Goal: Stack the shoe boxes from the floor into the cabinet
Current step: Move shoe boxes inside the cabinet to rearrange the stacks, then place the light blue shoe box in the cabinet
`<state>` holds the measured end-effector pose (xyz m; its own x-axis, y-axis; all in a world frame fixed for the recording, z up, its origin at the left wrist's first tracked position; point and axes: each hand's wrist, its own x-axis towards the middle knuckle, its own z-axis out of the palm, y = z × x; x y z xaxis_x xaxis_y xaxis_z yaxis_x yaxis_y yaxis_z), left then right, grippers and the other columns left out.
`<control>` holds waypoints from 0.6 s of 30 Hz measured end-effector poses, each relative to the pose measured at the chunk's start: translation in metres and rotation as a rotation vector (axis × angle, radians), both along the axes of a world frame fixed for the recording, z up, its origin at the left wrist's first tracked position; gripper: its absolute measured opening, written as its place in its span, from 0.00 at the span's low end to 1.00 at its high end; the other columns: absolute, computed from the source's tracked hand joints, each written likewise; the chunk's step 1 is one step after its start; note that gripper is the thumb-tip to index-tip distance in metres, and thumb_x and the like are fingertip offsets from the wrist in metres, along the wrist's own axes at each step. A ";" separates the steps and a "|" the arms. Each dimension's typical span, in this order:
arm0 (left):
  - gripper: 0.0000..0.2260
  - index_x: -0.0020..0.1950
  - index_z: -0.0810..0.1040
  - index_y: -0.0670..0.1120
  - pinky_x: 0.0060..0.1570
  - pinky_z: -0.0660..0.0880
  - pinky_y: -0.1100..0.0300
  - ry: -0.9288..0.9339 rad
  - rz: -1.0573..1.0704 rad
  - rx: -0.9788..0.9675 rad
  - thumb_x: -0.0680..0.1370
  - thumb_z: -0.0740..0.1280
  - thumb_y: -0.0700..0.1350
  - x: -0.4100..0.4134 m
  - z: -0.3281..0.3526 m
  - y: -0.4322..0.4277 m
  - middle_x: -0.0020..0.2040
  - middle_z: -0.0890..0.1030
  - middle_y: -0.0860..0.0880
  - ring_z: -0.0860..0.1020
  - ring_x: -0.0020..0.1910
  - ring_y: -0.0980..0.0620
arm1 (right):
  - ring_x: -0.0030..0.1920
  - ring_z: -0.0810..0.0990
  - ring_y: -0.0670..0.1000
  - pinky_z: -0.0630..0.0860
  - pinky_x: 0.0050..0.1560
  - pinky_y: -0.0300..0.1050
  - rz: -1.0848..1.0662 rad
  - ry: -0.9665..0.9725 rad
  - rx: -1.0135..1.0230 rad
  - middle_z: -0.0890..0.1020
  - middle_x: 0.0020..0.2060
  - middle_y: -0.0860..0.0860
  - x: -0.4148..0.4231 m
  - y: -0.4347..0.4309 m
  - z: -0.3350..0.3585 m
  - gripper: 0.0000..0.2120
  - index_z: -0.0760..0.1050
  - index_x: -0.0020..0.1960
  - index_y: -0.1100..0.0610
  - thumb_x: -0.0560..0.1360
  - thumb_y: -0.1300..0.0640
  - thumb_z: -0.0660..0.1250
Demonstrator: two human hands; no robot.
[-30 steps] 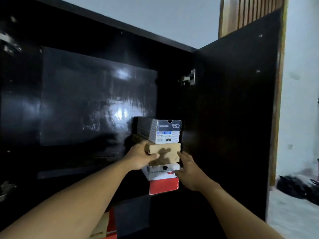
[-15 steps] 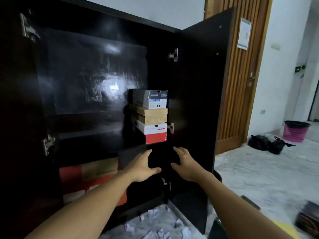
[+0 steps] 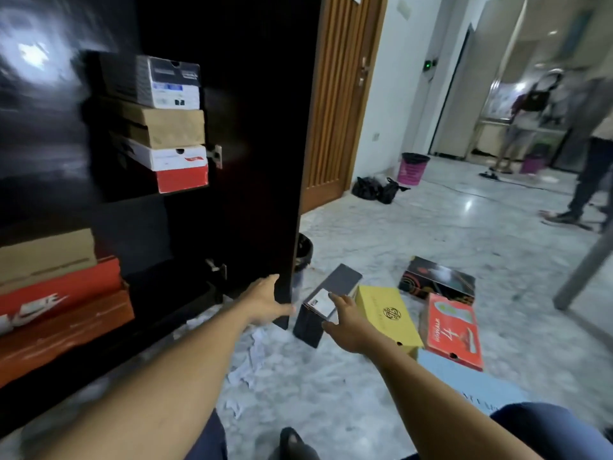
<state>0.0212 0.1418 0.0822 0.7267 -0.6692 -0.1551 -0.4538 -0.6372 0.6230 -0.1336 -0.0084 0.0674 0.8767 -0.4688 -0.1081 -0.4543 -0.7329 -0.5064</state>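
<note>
The dark cabinet [image 3: 252, 94] stands open at left. On its upper shelf sits a stack: a grey box [image 3: 159, 82], a brown box [image 3: 166, 127] and a white-and-red box [image 3: 175, 167]. Brown, red and orange boxes [image 3: 56, 293] lie on the lower shelf. On the floor lie a black box [image 3: 318, 307], a yellow box [image 3: 388, 313], a red box [image 3: 451, 330], a dark patterned box [image 3: 438, 280] and a pale blue box [image 3: 471, 383]. My left hand [image 3: 265, 300] is open by the door's bottom edge. My right hand [image 3: 348, 323] is open over the black box's near end.
Crumpled paper scraps [image 3: 252, 353] litter the marble floor near the cabinet. A small dark bin [image 3: 303, 250] stands behind the door. Black bags [image 3: 374, 189] and a pink bin [image 3: 413, 167] sit by the wooden door [image 3: 335, 101]. People stand at far right; a metal leg [image 3: 583, 263] slants there.
Both hands left the shelf stack and dropped low toward the floor. My view swung right and down, so the floor boxes have come into sight.
</note>
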 end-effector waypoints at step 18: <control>0.53 0.79 0.58 0.47 0.68 0.70 0.47 0.151 -0.401 -0.033 0.62 0.76 0.68 -0.091 -0.015 -0.185 0.77 0.66 0.46 0.69 0.72 0.45 | 0.72 0.67 0.59 0.68 0.68 0.52 -0.542 0.020 -0.010 0.57 0.77 0.56 -0.207 -0.095 -0.008 0.34 0.51 0.80 0.55 0.80 0.55 0.63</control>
